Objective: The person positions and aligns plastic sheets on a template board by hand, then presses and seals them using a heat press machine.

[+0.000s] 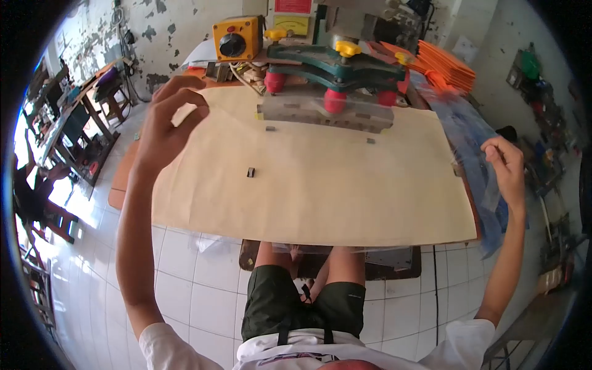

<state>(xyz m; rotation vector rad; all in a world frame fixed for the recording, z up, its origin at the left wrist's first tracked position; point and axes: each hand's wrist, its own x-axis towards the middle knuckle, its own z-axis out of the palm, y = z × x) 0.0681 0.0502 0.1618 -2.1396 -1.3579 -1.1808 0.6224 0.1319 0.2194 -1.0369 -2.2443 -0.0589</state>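
Note:
My left hand (174, 120) is raised over the left edge of a large cream sheet (308, 191), its fingers bent and a gap between them and the thumb. To the right of the sheet, my right hand (505, 163) has its fingers curled against the thumb, above blue clear plastic (478, 166). Whether a thin film is pinched there I cannot make out. A small dark metal piece (251, 172) and two small grey pieces lie on the sheet. At its far side sits a blurred greyish bar (327, 116), below a green metal frame (333, 61) with yellow knobs and red feet.
A yellow box with a black dial (237, 38) stands at the back left. Orange folded material (445, 66) is stacked at the back right. My legs are under the near edge, over a white tiled floor (209, 290). Another person (34, 194) is at the far left.

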